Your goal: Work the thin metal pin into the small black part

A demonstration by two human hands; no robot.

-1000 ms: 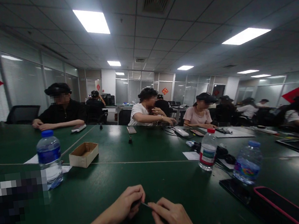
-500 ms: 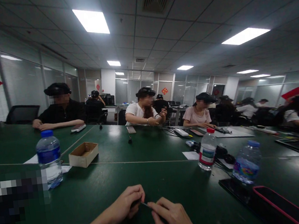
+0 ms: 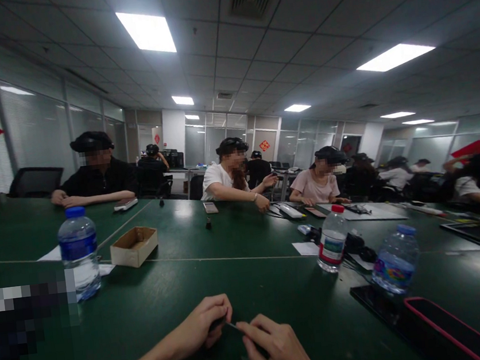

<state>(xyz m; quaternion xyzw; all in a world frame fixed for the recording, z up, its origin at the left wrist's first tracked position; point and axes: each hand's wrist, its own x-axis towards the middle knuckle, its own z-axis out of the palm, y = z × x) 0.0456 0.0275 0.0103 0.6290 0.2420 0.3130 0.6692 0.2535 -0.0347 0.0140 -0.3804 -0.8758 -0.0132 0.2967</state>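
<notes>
Low in the head view, both of my hands meet over the green table (image 3: 242,278). My left hand (image 3: 202,324) is curled, its fingers pinched on one end of a thin dark strip (image 3: 234,326). My right hand (image 3: 274,352) is also closed and pinches the strip's other end. What the strip is I cannot make out. Part of my right hand runs off the bottom edge.
A blue-capped water bottle (image 3: 79,251) and an open cardboard box (image 3: 134,246) stand at the left. A red-capped bottle (image 3: 331,239), another bottle (image 3: 394,260) and a dark tablet with a pink case (image 3: 439,328) are at the right. Several people sit across the table.
My hands have stayed almost still on the strip. The person in white across the table lowered a raised hand to the tabletop.
</notes>
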